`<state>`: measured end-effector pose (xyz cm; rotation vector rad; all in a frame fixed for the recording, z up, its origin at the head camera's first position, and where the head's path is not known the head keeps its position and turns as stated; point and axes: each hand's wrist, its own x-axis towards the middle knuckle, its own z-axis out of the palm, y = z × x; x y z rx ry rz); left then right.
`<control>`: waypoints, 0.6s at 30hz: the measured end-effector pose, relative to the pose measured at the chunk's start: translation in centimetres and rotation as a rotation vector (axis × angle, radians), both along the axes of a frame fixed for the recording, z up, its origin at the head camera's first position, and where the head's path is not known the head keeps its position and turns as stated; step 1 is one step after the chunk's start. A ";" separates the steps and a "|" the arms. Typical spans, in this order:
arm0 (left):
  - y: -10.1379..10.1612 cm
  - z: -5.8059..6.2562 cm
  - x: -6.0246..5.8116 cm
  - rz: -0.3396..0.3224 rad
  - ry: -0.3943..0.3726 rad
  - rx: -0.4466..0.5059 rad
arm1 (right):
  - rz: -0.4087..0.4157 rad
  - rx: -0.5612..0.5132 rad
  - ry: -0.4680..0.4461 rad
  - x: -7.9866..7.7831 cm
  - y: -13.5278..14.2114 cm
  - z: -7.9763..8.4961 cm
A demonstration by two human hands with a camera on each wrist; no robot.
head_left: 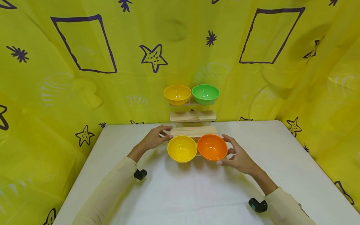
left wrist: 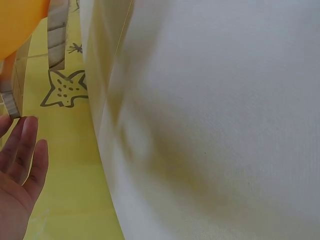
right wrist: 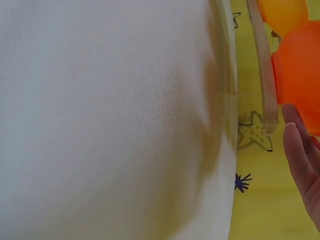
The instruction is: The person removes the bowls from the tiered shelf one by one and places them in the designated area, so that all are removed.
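Note:
A stepped wooden stand (head_left: 194, 131) rises at the far middle of the table. On its lowest step sit a yellow bowl (head_left: 182, 149) and, to the right, an orange bowl (head_left: 212, 147). My left hand (head_left: 155, 137) pinches the left end of a wooden slat beside the yellow bowl; in the left wrist view, its fingertips (left wrist: 30, 123) meet the slat's end (left wrist: 11, 104). Around the right side of the orange bowl curve the thumb and fingers of my right hand (head_left: 239, 157). The right wrist view shows that bowl (right wrist: 302, 75) against a slat (right wrist: 267, 75).
An amber bowl (head_left: 177, 95) and a green bowl (head_left: 206, 94) stand side by side on the top step. Behind the white-covered table (head_left: 191, 193) hangs a yellow patterned curtain (head_left: 185, 56), which also runs along both sides.

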<state>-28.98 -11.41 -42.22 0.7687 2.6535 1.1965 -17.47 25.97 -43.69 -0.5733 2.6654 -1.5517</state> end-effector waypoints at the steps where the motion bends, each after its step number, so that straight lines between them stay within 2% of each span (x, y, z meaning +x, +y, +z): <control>1: 0.0 0.0 0.0 0.002 -0.002 -0.003 | -0.001 0.003 0.001 0.0 0.0 0.0; 18: 0.1 -0.1 -0.1 0.009 -0.016 -0.014 | -0.059 0.026 -0.022 -0.3 -1.0 -0.6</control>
